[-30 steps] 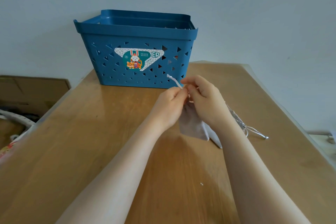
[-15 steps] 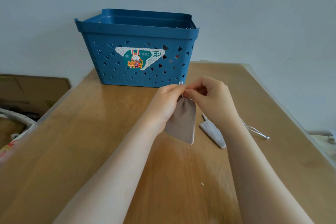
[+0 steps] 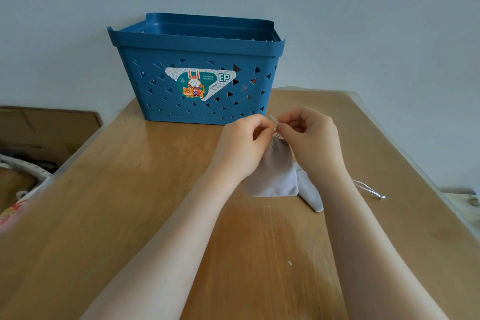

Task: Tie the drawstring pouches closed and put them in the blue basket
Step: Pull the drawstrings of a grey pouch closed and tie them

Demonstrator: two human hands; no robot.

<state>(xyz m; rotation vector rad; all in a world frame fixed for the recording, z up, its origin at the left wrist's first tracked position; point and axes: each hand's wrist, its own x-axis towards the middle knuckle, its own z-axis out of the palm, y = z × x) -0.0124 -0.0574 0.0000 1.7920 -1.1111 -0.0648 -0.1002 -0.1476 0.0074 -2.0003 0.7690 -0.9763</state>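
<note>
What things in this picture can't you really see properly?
- Inside of the blue basket: head view, its front wall hides any contents.
- Knot on the held pouch: the left hand and right hand pinch the drawstring; their fingers cover it.
- Second pouch: the right forearm covers its top.
- Small print on the basket sticker: too small to read.
- Clutter at the left edge: cut off.

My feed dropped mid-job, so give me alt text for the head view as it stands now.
Both hands, left hand and right hand, pinch the white cord at the neck of a pale pouch held just above the wooden table. A second pouch lies beside it, and the blue basket stands behind.
</note>
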